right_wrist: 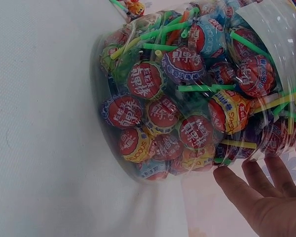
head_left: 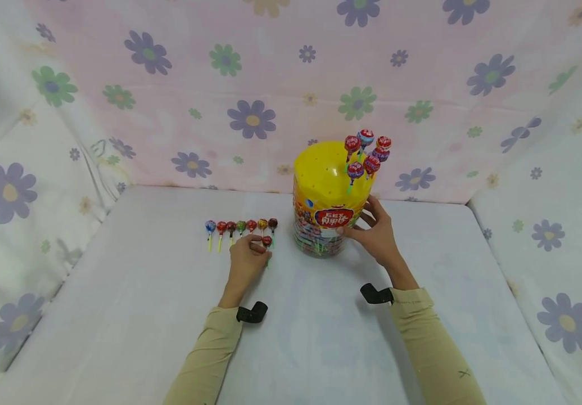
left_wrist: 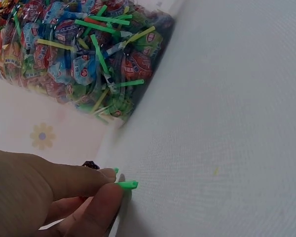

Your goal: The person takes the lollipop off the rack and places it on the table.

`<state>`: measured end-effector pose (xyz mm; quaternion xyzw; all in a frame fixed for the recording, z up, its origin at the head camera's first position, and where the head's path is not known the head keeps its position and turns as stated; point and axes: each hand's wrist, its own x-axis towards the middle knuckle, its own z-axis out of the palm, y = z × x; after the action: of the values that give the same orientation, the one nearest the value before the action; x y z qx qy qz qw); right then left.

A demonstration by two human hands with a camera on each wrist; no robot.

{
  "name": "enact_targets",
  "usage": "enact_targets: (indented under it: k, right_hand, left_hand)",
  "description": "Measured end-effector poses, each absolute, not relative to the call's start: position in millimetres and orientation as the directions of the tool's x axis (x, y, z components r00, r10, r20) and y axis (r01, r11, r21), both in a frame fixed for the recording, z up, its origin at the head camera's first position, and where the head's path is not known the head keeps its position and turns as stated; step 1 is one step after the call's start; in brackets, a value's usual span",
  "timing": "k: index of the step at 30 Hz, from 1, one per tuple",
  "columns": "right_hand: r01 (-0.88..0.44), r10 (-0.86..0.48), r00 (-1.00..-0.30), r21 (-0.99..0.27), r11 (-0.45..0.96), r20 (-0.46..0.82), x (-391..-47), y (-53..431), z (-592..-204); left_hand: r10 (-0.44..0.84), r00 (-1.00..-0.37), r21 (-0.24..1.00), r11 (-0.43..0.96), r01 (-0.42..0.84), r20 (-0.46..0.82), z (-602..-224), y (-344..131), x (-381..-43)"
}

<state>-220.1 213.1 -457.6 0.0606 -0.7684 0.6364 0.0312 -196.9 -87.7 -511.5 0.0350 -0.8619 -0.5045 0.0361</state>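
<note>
The table (head_left: 144, 315) is viewed from the head, forward and downward, from farthest off; by each wrist camera the scene is caught close and turned sideways, past the left hand (left_wrist: 47, 190) or right hand (right_wrist: 271, 205); the jar (head_left: 321, 197) is shared by all three views

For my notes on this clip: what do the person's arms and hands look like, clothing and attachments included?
Both the left hand and right hand are ungloved. The left sleeve and right sleeve are long and khaki-beige; the right bears a small dark cross-like mark. A black, elbow-shaped piece sits at each wrist.
</note>
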Motion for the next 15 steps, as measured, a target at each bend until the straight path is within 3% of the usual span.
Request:
enact_targets:
  k: [7, 15]
  right_hand:
    - [-0.121, -0.057, -0.992, -0.977, 0.177, 0.113, -219, 213, -457]
    - [-0.147, -0.06, -0.989, -0.973, 0.18, 0.138, -221, 214, -459]
  left_hand:
    - [-0.088, -0.99, 0.854, 0.518, 0.045, 0.106, -497, -88, -194]
    - [-0.009, -0.963, 0.888, 0.39, 0.244, 0.269, -458, -82, -190]
